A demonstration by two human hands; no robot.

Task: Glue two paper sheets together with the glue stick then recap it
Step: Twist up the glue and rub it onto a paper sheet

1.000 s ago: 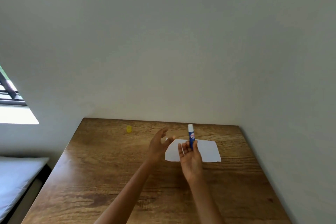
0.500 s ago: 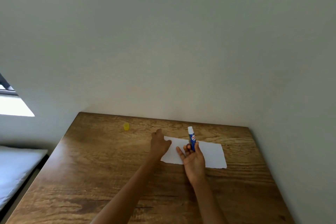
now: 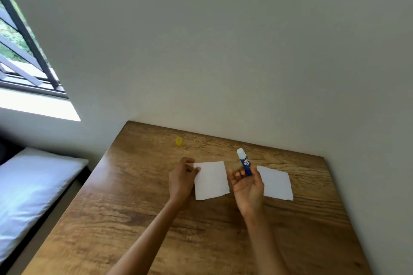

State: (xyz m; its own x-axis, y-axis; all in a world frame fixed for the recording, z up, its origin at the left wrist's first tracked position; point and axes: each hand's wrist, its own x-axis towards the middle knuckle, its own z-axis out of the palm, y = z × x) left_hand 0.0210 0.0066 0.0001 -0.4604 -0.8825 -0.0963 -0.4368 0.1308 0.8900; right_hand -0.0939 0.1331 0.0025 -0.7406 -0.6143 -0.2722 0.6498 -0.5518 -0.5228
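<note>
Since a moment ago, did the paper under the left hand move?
Yes. The left paper sheet slid left, toward the yellow cap, under the left hand. It now lies apart from the right paper sheet, with bare table between.

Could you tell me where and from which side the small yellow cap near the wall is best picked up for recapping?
The yellow cap seems to stand upright and alone on the wooden table, left of both sheets. I would pinch its round sides from above with the left hand, which is nearer; the right hand holds the glue stick.
</note>
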